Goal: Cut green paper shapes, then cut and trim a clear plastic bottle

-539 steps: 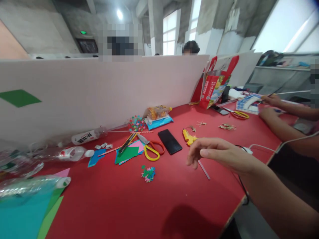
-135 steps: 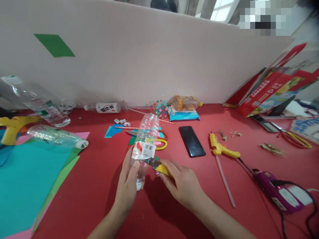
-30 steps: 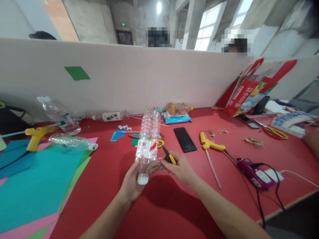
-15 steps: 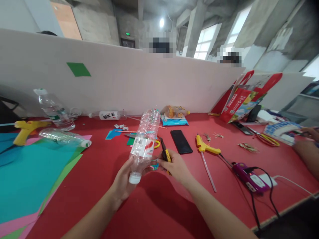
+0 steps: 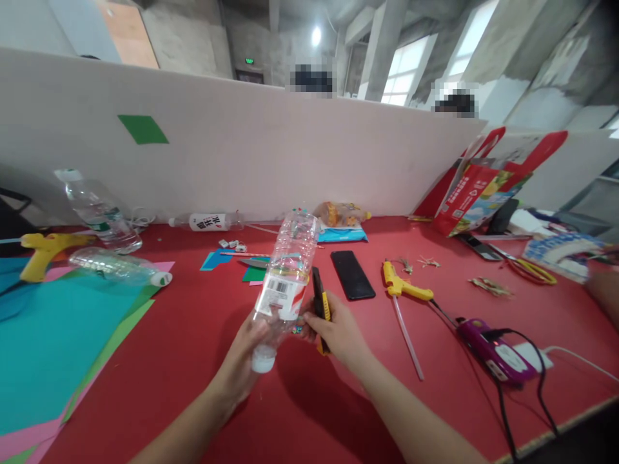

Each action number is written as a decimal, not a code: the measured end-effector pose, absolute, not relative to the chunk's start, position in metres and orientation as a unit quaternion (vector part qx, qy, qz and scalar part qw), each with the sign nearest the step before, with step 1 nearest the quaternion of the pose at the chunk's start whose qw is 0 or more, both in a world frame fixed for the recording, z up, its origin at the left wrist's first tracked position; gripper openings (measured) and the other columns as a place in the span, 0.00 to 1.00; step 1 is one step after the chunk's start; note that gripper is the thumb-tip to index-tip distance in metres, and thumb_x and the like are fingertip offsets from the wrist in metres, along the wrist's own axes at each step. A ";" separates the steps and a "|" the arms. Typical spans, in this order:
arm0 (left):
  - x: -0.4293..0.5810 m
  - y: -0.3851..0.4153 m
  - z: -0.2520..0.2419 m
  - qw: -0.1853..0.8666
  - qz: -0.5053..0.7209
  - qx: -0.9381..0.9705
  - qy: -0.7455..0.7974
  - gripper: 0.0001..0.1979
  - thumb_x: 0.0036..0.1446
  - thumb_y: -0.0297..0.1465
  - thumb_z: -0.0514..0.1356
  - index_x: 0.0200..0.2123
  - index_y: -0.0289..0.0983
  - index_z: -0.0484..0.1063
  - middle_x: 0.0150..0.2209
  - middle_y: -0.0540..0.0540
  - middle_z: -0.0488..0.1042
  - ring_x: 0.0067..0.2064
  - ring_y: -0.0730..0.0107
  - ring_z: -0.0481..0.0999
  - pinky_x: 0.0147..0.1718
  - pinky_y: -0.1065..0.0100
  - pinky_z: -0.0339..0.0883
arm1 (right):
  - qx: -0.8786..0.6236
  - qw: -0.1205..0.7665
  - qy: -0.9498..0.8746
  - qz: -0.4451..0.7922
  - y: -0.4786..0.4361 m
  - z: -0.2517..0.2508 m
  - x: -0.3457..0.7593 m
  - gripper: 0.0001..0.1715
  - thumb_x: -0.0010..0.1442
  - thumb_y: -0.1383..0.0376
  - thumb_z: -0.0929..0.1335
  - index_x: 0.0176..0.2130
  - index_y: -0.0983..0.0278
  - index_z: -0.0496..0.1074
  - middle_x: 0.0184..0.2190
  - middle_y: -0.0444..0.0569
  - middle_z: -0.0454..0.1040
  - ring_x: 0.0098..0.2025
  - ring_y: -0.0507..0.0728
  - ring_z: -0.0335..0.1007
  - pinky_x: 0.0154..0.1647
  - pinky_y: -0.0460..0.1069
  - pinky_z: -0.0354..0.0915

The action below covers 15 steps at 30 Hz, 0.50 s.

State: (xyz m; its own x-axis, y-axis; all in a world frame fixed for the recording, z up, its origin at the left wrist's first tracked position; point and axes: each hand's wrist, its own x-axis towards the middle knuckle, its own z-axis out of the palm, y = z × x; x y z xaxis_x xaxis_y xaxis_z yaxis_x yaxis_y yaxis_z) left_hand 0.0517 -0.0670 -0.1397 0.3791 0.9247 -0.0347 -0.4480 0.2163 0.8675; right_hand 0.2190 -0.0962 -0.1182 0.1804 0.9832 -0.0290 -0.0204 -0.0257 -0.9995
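We grip the bottle (image 5: 286, 277) neck-down in our left hand (image 5: 244, 351), fingers wrapped, above the near table (image 5: 193, 361); our right hand (image 5: 336, 328) clasps the knife (image 5: 319, 303) beside it, blade kept clear.

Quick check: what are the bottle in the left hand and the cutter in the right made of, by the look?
Bottle: thin clear plastic, glossy; you can see through it, the walls are ribbed, with a printed label and white cap. Cutter: likely hard plastic, yellow and black, matte; no blade is visible. The left hand grips the bottle's neck end, the right hand holds the cutter.
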 end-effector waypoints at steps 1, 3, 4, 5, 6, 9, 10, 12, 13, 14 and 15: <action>0.052 -0.068 -0.140 0.704 0.486 0.420 0.303 0.21 0.50 0.42 0.68 0.46 0.39 0.77 0.44 0.42 0.81 0.46 0.54 0.79 0.49 0.61 0.70 | -0.550 0.544 -0.441 0.454 -0.098 -0.118 0.219 0.07 0.53 0.61 0.67 0.32 0.60 0.64 0.21 0.40 0.70 0.18 0.52 0.65 0.19 0.46 0.61; 0.054 -0.070 -0.138 0.675 0.498 0.436 0.327 0.21 0.51 0.37 0.69 0.48 0.40 0.74 0.45 0.44 0.79 0.46 0.59 0.78 0.47 0.65 0.69 | -0.560 0.558 -0.437 0.430 -0.103 -0.116 0.220 0.09 0.56 0.59 0.68 0.34 0.60 0.65 0.24 0.39 0.68 0.19 0.50 0.59 0.19 0.45 0.58; 0.055 -0.071 -0.136 0.661 0.499 0.445 0.341 0.21 0.52 0.36 0.69 0.49 0.40 0.73 0.45 0.45 0.79 0.46 0.60 0.78 0.46 0.66 0.69 | -0.564 0.565 -0.437 0.415 -0.106 -0.113 0.219 0.10 0.57 0.58 0.68 0.36 0.60 0.65 0.25 0.39 0.67 0.20 0.50 0.58 0.20 0.45 0.58; 0.055 -0.073 -0.134 0.644 0.496 0.461 0.356 0.20 0.53 0.36 0.68 0.49 0.40 0.73 0.45 0.44 0.78 0.46 0.59 0.77 0.46 0.65 0.69 | -0.569 0.572 -0.442 0.393 -0.108 -0.111 0.219 0.12 0.56 0.57 0.69 0.37 0.60 0.65 0.26 0.39 0.66 0.21 0.50 0.57 0.22 0.45 0.58; 0.056 -0.075 -0.132 0.626 0.491 0.479 0.371 0.20 0.53 0.37 0.68 0.49 0.39 0.72 0.45 0.44 0.78 0.46 0.59 0.76 0.46 0.65 0.68 | -0.573 0.577 -0.458 0.359 -0.111 -0.108 0.218 0.14 0.55 0.57 0.70 0.38 0.59 0.65 0.27 0.39 0.65 0.23 0.50 0.57 0.23 0.46 0.58; 0.057 -0.082 -0.127 0.579 0.469 0.526 0.410 0.26 0.52 0.37 0.69 0.53 0.40 0.68 0.48 0.43 0.75 0.49 0.54 0.74 0.48 0.61 0.66 | -0.564 0.575 -0.537 0.252 -0.118 -0.101 0.214 0.14 0.52 0.60 0.73 0.36 0.59 0.66 0.28 0.39 0.64 0.24 0.51 0.56 0.26 0.46 0.58; 0.057 -0.084 -0.126 0.572 0.465 0.534 0.414 0.29 0.51 0.36 0.69 0.56 0.42 0.65 0.51 0.42 0.74 0.52 0.52 0.73 0.50 0.60 0.65 | -0.560 0.565 -0.556 0.238 -0.120 -0.100 0.212 0.14 0.51 0.60 0.73 0.34 0.59 0.65 0.27 0.39 0.64 0.24 0.51 0.56 0.27 0.47 0.57; 0.057 -0.088 -0.126 0.565 0.458 0.551 0.410 0.37 0.51 0.34 0.69 0.62 0.45 0.59 0.58 0.41 0.68 0.59 0.48 0.67 0.55 0.57 0.61 | -0.573 0.543 -0.558 0.256 -0.121 -0.098 0.208 0.14 0.50 0.60 0.73 0.32 0.59 0.64 0.26 0.39 0.64 0.24 0.51 0.56 0.25 0.47 0.56; 0.058 -0.089 -0.126 0.555 0.457 0.562 0.409 0.40 0.50 0.33 0.69 0.64 0.46 0.56 0.61 0.41 0.65 0.62 0.46 0.64 0.58 0.56 0.59 | -0.586 0.535 -0.541 0.277 -0.120 -0.097 0.206 0.15 0.50 0.59 0.73 0.31 0.59 0.64 0.24 0.39 0.63 0.24 0.51 0.56 0.25 0.46 0.55; 0.058 -0.089 -0.127 0.538 0.457 0.574 0.415 0.41 0.50 0.32 0.69 0.65 0.46 0.55 0.63 0.40 0.63 0.64 0.45 0.60 0.60 0.54 0.56 | -0.598 0.533 -0.516 0.303 -0.119 -0.097 0.205 0.15 0.50 0.58 0.73 0.31 0.60 0.64 0.23 0.38 0.62 0.24 0.52 0.55 0.24 0.46 0.55; 0.059 -0.089 -0.128 0.513 0.456 0.587 0.429 0.42 0.50 0.31 0.70 0.65 0.45 0.54 0.64 0.39 0.61 0.65 0.44 0.58 0.61 0.52 0.52 | -0.603 0.535 -0.489 0.332 -0.118 -0.097 0.204 0.14 0.50 0.58 0.73 0.30 0.60 0.64 0.23 0.38 0.62 0.24 0.52 0.55 0.23 0.46 0.55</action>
State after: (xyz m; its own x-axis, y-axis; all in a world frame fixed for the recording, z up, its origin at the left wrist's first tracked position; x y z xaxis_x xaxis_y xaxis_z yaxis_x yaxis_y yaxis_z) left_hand 0.0586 -0.0889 -0.1279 0.2156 0.9717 0.0966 0.0356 -0.1067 0.9937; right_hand 0.2037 -0.1179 -0.0967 0.3007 0.9456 0.1241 0.2350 0.0527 -0.9706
